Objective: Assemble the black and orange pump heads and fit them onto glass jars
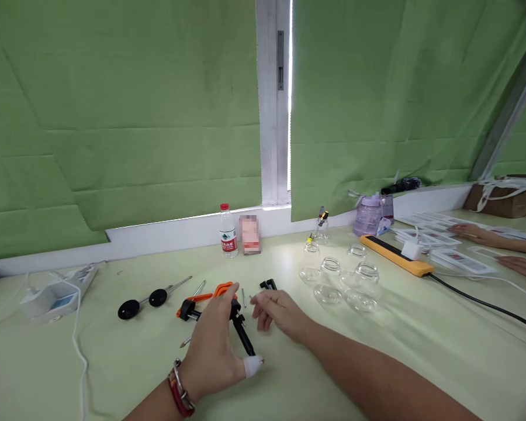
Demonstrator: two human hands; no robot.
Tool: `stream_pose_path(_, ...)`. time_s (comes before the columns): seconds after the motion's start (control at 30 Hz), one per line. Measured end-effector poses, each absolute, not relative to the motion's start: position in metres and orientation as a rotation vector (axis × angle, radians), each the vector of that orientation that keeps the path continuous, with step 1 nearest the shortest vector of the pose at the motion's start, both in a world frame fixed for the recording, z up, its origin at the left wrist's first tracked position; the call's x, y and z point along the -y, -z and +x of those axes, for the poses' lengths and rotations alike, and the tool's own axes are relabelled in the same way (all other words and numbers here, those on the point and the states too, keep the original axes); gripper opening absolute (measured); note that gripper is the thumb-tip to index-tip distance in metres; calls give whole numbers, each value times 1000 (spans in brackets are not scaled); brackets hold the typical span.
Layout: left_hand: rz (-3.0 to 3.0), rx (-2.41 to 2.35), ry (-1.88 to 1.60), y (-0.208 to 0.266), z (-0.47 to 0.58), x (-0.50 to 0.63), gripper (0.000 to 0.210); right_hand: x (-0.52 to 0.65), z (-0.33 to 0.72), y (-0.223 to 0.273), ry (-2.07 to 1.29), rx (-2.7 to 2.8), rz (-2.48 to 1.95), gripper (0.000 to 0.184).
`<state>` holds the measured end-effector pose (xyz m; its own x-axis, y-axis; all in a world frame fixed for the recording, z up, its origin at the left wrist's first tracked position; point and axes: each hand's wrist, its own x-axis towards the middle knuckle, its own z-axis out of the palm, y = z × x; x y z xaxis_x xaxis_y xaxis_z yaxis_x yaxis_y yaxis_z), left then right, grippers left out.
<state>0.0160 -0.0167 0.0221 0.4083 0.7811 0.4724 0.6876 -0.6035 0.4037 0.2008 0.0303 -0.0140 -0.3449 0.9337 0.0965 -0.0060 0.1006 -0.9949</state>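
Note:
My left hand (214, 345), with a red-and-silver bracelet and a white-wrapped thumb, curves around a black rod-shaped piece (242, 335). One end of the rod meets the wrapped thumb; the other lies by the fingers, which partly hide the grip. To its right, my right hand (278, 313) has bent, slightly blurred fingers, with thumb and forefinger pinched together; whatever is between them cannot be made out. Just beyond it is a small black part (268, 284). Behind my left hand lie an orange piece (223, 289), a black knobbed part (187, 310) and a thin metal rod (244, 297).
Two rods with black round ends (158, 297) lie left, near a white power strip (70, 292). A water bottle (228, 231) stands at the back. Several glass jars (330, 280) and an orange power strip (397, 257) are right. A co-worker's hands (473, 233) rest among papers.

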Motion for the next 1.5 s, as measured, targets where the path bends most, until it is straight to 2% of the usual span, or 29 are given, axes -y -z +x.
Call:
stream_pose_path(0.13, 2250, -1297, -915, -30, 12, 19, 103, -63, 230, 27, -681, 1641, -1388, 21)
stream_pose_path(0.27, 1946, -1232, -758, -40, 14, 21, 95, -71, 237, 33, -500, 1740, -1403, 22)
stream_pose_path(0.37, 1677, -1149, -635, -48, 15, 21, 83, -66, 225, 33, -281, 2051, -1305, 27)
stream_pose_path(0.57, 1231, -1008, -634, -44, 13, 18, 64, -57, 205, 33, 34, 2493, -1266, 28)
stream_pose_path(0.7, 1104, -992, -632, -33, 11, 14, 52, -56, 204, 33, 70, 2564, -1282, 26)
stream_pose_path(0.87, 1085, -957, -605, -29, 13, 13, 51, -54, 204, 33, 96, 2525, -1312, 39)
stream_pose_path(1.03, 1085, -946, -599, -31, 13, 15, 49, -53, 203, 31, 132, 2578, -1357, 23)
stream_pose_path(1.13, 1080, -937, -593, -31, 12, 15, 49, -51, 203, 29, 118, 2581, -1364, 21)
stream_pose_path(1.27, 1083, -896, -589, -27, 9, 13, 47, -47, 203, 28, 22, 2552, -1360, 25)
stream_pose_path(1.5, 1049, -870, -590, -28, 10, 11, 44, -40, 199, 26, -284, 2363, -1377, 17)
